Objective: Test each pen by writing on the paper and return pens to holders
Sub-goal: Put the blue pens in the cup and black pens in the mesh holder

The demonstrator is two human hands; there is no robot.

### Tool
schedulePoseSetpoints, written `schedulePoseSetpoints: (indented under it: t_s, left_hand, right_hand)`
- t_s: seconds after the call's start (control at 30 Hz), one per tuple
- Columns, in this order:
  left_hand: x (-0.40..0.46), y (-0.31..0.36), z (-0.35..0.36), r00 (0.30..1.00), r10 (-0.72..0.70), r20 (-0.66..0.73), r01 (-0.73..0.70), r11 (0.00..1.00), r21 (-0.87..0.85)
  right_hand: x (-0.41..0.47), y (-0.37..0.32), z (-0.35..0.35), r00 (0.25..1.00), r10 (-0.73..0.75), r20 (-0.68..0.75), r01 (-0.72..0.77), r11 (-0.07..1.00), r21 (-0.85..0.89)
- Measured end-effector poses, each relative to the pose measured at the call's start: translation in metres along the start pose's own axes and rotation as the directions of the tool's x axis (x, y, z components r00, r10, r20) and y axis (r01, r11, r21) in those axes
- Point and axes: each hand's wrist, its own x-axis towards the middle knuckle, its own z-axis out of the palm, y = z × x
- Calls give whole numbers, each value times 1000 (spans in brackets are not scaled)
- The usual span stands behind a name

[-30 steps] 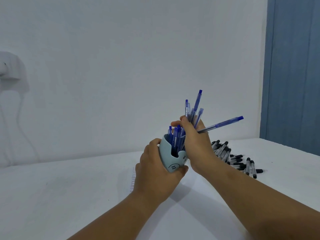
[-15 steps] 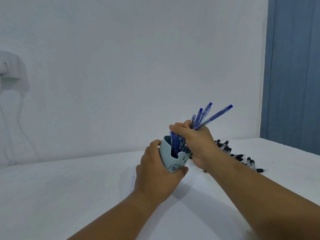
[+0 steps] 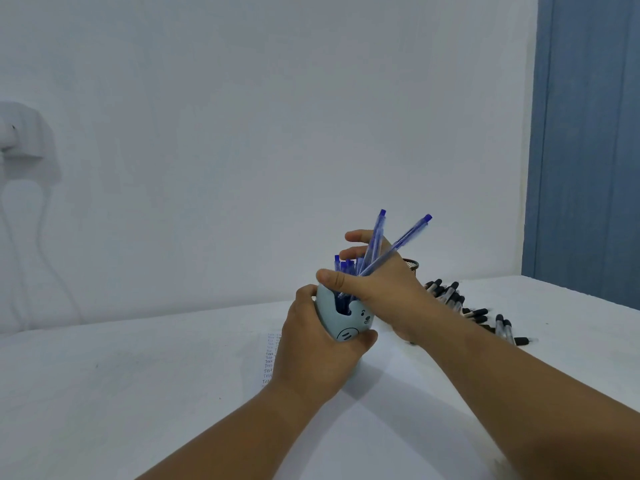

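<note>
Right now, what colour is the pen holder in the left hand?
Pale blue holder with a drawn face, seen in the head view.

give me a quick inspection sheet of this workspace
surface: white table, paper with handwriting partly behind left hand
job's things: light blue holder with blue pens; black-capped pens piled on the table at right; dark mesh holder mostly hidden
clutter: nothing seen
hands: left hand grips the blue holder; right hand over its mouth, fingers spread against the pens
cables: cable hanging from wall fixture
surroundings: white wall, blue door
</note>
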Motion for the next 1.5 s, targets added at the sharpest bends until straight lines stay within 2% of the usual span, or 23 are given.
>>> schedulePoseSetpoints:
  t_s: [0.13, 0.3, 0.4, 0.47, 0.57, 0.67, 0.93, 1.1, 1.23, 1.33, 1.4, 1.43, 1.5]
  left_hand:
    - [-2, 3, -1, 1000, -22, 9, 22, 1000, -17]
    - [-4, 5, -2, 999, -32, 24, 33, 998, -49]
    - [-5, 8, -1, 998, -50, 39, 52, 996, -66]
    - [-6, 12, 1, 997, -64, 51, 68, 994, -80]
    - [-6, 13, 2, 996, -72, 59, 77, 993, -91]
    - [-6, 12, 0, 995, -80, 54, 84, 992, -89]
    - [-8, 13, 0, 993, -83, 85, 91, 992, -88]
    - [-9, 13, 0, 992, -68, 109, 79, 993, -91]
    - [-6, 13, 0, 988, -123, 95, 135, 982, -135]
    - [-7, 13, 1, 987, -153, 52, 158, 981, -112]
    - [-8, 16, 1, 998, -32, -61, 37, 995, 88]
    - [-9, 17, 1, 990, 102, -100, -79, 975, 209]
    - [-12, 19, 3, 920, 389, -44, -341, 851, 399]
  right_hand:
    - [4, 6, -5, 1000, 3, -7, -3, 999, 34]
    - [11, 6, -15, 979, 121, 166, -112, 992, -60]
    - [12, 5, -17, 961, 181, 211, -202, 976, 83]
    - [11, 2, -17, 966, 167, 198, -202, 965, 170]
    - [9, -1, -16, 976, 113, 188, -126, 990, 60]
    - [8, 1, -17, 967, 133, 215, -133, 991, -15]
    - [12, -4, -26, 967, 153, 204, -138, 987, -83]
    - [17, -13, -39, 909, 319, 268, -254, 934, -250]
    - [17, -12, -38, 865, 402, 301, -326, 905, -273]
    - [21, -1, -35, 865, 399, 305, -379, 917, -126]
    - [21, 5, -30, 871, 399, 286, -423, 906, 24]
    - [21, 8, -25, 885, 390, 255, -418, 906, 64]
    - [19, 17, -12, 927, 334, 171, -358, 924, 134]
